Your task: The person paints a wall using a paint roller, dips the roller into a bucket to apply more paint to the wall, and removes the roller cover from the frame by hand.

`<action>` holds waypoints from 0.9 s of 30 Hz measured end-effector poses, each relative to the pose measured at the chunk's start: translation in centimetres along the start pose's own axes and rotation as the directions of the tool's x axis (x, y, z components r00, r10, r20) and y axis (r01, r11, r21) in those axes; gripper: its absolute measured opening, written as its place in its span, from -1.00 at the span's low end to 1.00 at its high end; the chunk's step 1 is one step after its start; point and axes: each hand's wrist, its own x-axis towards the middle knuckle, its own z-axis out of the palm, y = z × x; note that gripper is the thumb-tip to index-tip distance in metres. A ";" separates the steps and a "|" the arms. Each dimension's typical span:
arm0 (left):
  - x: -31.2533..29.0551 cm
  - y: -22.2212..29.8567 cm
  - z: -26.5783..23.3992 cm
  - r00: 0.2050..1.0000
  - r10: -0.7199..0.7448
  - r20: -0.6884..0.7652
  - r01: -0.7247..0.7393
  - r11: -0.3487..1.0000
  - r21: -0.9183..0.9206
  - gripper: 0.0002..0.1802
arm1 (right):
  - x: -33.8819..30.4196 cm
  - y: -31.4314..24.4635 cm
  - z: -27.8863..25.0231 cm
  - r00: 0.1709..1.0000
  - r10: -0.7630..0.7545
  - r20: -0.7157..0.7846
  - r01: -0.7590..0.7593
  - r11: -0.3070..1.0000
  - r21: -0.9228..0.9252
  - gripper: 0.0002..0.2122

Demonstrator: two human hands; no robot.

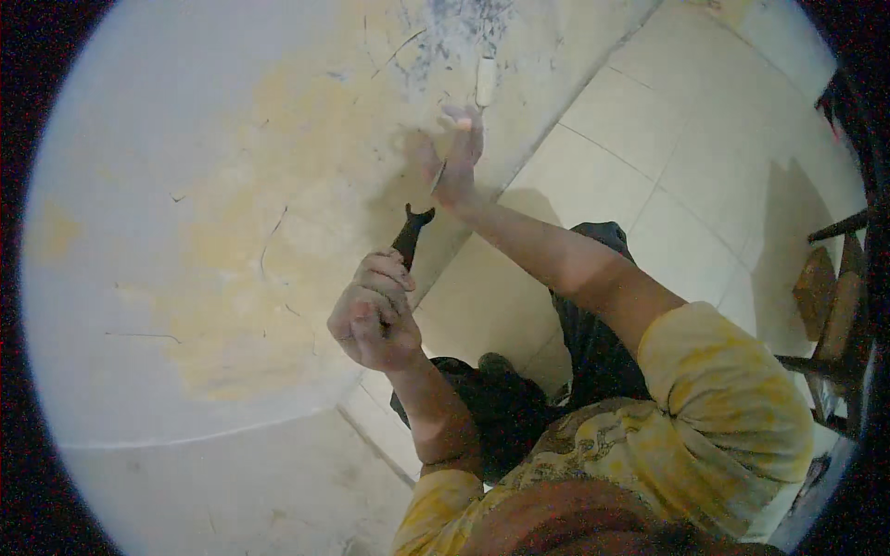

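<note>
My left hand is closed in a fist around the handle of a dark tool with a two-pronged end, which looks like an open-end wrench. Its prongs point up, in front of the stained wall. Farther up, my right hand is raised at the wall with its fingers stretched and the thumb apart. A thin dark sliver shows against that palm; I cannot make out what it is. Just beyond the fingertips is a small white oblong piece, and whether they touch it is unclear.
The wall has yellowish patches, cracks and dark scuffs. It meets a pale tiled floor along a slanting edge. My bent legs in dark trousers are close to the wall. Dark wooden furniture stands at the far right.
</note>
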 end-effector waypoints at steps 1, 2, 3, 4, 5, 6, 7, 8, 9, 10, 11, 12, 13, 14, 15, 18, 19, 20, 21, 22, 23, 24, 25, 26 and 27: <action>-0.2 -0.2 0.4 1.000 0.002 0.000 -0.002 1.000 -0.003 -0.58 | -0.2 -0.2 0.2 0.989 0.140 -0.040 -0.139 0.990 0.034 -0.51; -0.3 -0.4 0.7 1.000 0.001 -0.003 -0.001 1.000 -0.011 -0.57 | -0.4 -0.2 -0.4 0.749 0.650 0.130 -0.635 0.647 0.422 -0.46; -0.4 -0.6 1.0 1.000 -0.005 0.004 0.005 1.000 -0.013 -0.55 | -0.6 -0.1 -0.5 0.497 0.804 0.326 -0.784 0.254 0.566 -0.43; -0.5 -0.6 1.1 1.000 -0.018 0.002 0.018 1.000 -0.022 -0.55 | -0.7 0.0 -0.8 0.302 0.832 0.465 -0.817 -0.025 0.576 -0.40; -0.5 -0.8 1.2 0.999 -0.032 -0.007 0.032 0.999 -0.023 -0.55 | -0.8 0.3 -0.7 0.355 0.841 0.408 -0.825 0.077 0.560 -0.39; -0.5 -0.8 1.1 0.999 -0.040 -0.011 0.039 0.999 -0.028 -0.55 | -0.8 0.6 -0.8 0.436 0.809 0.394 -0.820 0.177 0.544 -0.37; -0.5 -0.9 1.0 0.998 -0.053 -0.019 0.052 0.998 -0.038 -0.55 | -0.9 0.9 -0.8 0.408 0.843 0.350 -0.828 0.180 0.531 -0.37; -0.4 -0.8 0.8 0.999 -0.046 -0.015 0.046 0.998 -0.036 -0.55 | -0.7 1.3 -0.7 0.392 0.789 0.474 -0.814 0.057 0.578 -0.42; -0.3 -0.8 0.7 0.998 -0.055 -0.023 0.054 0.998 -0.035 -0.54 | -0.6 1.5 -0.7 0.386 0.754 0.532 -0.804 -0.007 0.594 -0.45; -0.3 -0.8 0.5 0.998 -0.062 -0.020 0.062 0.998 -0.034 -0.54 | -0.5 1.6 -0.7 0.379 0.715 0.588 -0.796 -0.073 0.601 -0.47; -0.3 -0.8 0.4 0.997 -0.065 -0.030 0.064 0.997 -0.035 -0.54 | -0.3 1.6 -0.6 0.325 0.736 0.594 -0.825 -0.086 0.558 -0.52; -0.3 -0.7 0.4 0.997 -0.064 -0.033 0.062 0.997 -0.039 -0.54 | -0.3 1.4 -0.7 0.297 0.747 0.595 -0.838 -0.094 0.537 -0.54; -0.3 -0.7 0.4 0.997 -0.064 -0.036 0.063 0.997 -0.043 -0.54 | -0.1 1.2 -0.8 0.269 0.757 0.595 -0.850 -0.104 0.516 -0.56; -0.3 -0.7 0.5 0.997 -0.068 -0.036 0.067 0.997 -0.040 -0.54 | -0.3 0.6 -0.9 0.325 0.785 0.527 -0.859 0.012 0.511 -0.58; -0.3 -0.7 0.6 0.997 -0.063 -0.042 0.061 0.998 -0.029 -0.54 | -0.2 0.1 -1.1 0.356 0.795 0.491 -0.859 0.072 0.507 -0.59; -0.3 -0.7 1.0 0.998 -0.054 -0.042 0.053 0.998 -0.030 -0.54 | -0.1 -0.8 -1.5 0.431 0.801 0.416 -0.862 0.230 0.451 -0.61; -0.3 -0.7 1.1 0.998 -0.052 -0.036 0.051 0.998 -0.030 -0.54 | 0.0 -0.8 -1.6 0.447 0.799 0.403 -0.862 0.264 0.433 -0.61; -0.2 -0.6 1.2 0.998 -0.048 -0.038 0.047 0.998 -0.035 -0.54 | -0.1 -0.8 -1.7 0.533 0.750 0.391 -0.841 0.423 0.337 -0.61; -0.3 -0.6 1.3 0.999 -0.041 -0.028 0.039 0.998 -0.041 -0.54 | 0.0 -0.5 -1.7 0.573 0.720 0.391 -0.819 0.497 0.286 -0.61; -0.2 -0.5 1.3 0.999 -0.033 -0.019 0.032 0.999 -0.044 -0.54 | 0.0 -0.3 -1.7 0.612 0.688 0.390 -0.789 0.568 0.235 -0.60; -0.3 -0.4 1.4 0.999 -0.032 -0.017 0.031 0.999 -0.042 -0.54 | 0.2 0.2 -1.8 0.867 0.392 0.308 -0.444 0.888 0.120 -0.59; -0.3 -0.4 1.5 0.999 -0.017 -0.028 0.016 0.999 -0.038 -0.55 | 0.5 0.7 -1.4 0.932 0.202 0.300 -0.227 0.973 0.051 -0.58; -0.4 -0.3 1.6 1.000 0.007 -0.030 -0.008 0.999 -0.034 -0.55 | 0.8 1.1 -1.3 0.960 0.004 0.281 0.003 1.000 -0.023 -0.56; -0.5 -0.2 1.8 0.999 0.001 -0.043 -0.003 1.000 -0.026 -0.55 | 1.3 1.5 -0.9 0.904 0.262 0.338 -0.338 0.922 0.189 -0.51; -0.6 -0.2 2.0 0.999 0.021 -0.034 -0.022 0.999 -0.023 -0.55 | 1.7 1.8 -0.9 0.802 0.428 0.416 -0.564 0.772 0.292 -0.47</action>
